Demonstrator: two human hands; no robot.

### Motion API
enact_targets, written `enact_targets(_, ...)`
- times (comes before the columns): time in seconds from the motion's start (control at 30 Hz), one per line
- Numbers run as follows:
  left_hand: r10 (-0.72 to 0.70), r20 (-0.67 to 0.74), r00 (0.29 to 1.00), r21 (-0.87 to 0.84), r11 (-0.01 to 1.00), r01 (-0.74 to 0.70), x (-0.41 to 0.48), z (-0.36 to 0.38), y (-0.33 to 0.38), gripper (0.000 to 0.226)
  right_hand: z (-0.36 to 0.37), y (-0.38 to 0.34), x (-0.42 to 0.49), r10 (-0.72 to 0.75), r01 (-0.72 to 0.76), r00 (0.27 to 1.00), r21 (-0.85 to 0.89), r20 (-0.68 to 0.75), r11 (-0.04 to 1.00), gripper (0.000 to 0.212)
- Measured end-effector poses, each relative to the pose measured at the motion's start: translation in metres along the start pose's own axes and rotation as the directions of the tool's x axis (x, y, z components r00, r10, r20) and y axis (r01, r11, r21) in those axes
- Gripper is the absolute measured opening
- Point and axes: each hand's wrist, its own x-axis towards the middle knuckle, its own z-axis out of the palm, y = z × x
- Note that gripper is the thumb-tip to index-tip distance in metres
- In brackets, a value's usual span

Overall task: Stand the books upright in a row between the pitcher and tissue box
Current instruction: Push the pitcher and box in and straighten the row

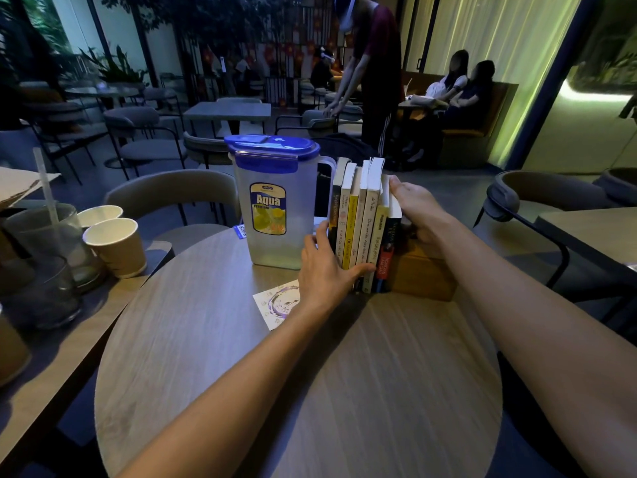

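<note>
Wooden tissue box (424,274) and pitcher (275,215) flank upright books (360,215)

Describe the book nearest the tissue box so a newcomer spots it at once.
On the round table, a row of books stands right of the blue-lidded pitcher. The last book in the row sits beside the tissue box. It alone has a dark spine with a red block.

Several paperback books (358,229) stand upright in a tight row, spines facing the camera. The translucent pitcher (272,201), with a blue lid and an "Aqua" label, stands upright just left of the row. The brown wooden tissue box (424,274) sits against the row's right end.
</note>
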Motion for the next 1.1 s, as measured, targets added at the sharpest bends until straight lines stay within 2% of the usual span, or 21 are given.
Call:
enact_targets(0.3, 0.020, -0.030, 0.999, -0.020, 1.000, -0.021, 0.002, 0.001, -0.004, 0.104, -0.003, 0.000, 0.001, 0.001, -0.001, 0.999, -0.010, 0.032, 1.000, 0.042)
enact_targets(0.5, 0.043, 0.087, 0.995, -0.163, 0.986, -0.029, 0.005, -0.011, -0.018, 0.092, -0.003, 0.001, 0.000, -0.016, 0.015, 0.999, 0.009, 0.050, 1.000, 0.042)
enact_targets(0.63, 0.045, 0.056, 0.997, -0.155, 0.987, -0.035, 0.003, -0.013, -0.015, 0.088, -0.003, 0.001, -0.008, -0.035, 0.033, 0.996, 0.023, 0.085, 0.999, 0.044)
enact_targets(0.77, 0.040, 0.018, 0.999, -0.143, 0.989, -0.037, 0.001, -0.009, -0.016, 0.081, -0.010, 0.017, -0.019, -0.214, 0.214, 0.976, -0.007, 0.035, 0.977, 0.062)
enact_targets(0.83, 0.036, 0.005, 0.999, -0.145, 0.989, -0.035, 0.000, -0.008, -0.017, 0.077, -0.016, 0.028, -0.036, -0.302, 0.307, 0.948, -0.035, 0.096, 0.951, 0.070)
enact_targets(0.9, 0.030, 0.001, 1.000, -0.150, 0.988, -0.029, -0.002, -0.007, -0.017, 0.075, -0.021, 0.040, -0.053, -0.338, 0.373, 0.917, -0.156, 0.214, 0.915, 0.072)
enact_targets(0.97, 0.025, -0.001, 1.000, -0.146, 0.989, -0.025, -0.002, -0.007, -0.016, 0.075, -0.021, 0.048, -0.060, -0.374, 0.450, 0.888, -0.343, 0.267, 0.824, 0.082)
enact_targets(1.03, 0.027, -0.004, 1.000, -0.142, 0.989, -0.027, -0.003, -0.007, -0.016, 0.075, -0.019, 0.052, -0.058, -0.440, 0.523, 0.852, -0.432, 0.283, 0.735, 0.081)
enact_targets(1.1, 0.027, -0.011, 1.000, -0.135, 0.990, -0.028, -0.003, -0.007, -0.015, 0.074, -0.018, 0.052, -0.056, -0.479, 0.553, 0.833, -0.438, 0.277, 0.708, 0.072)
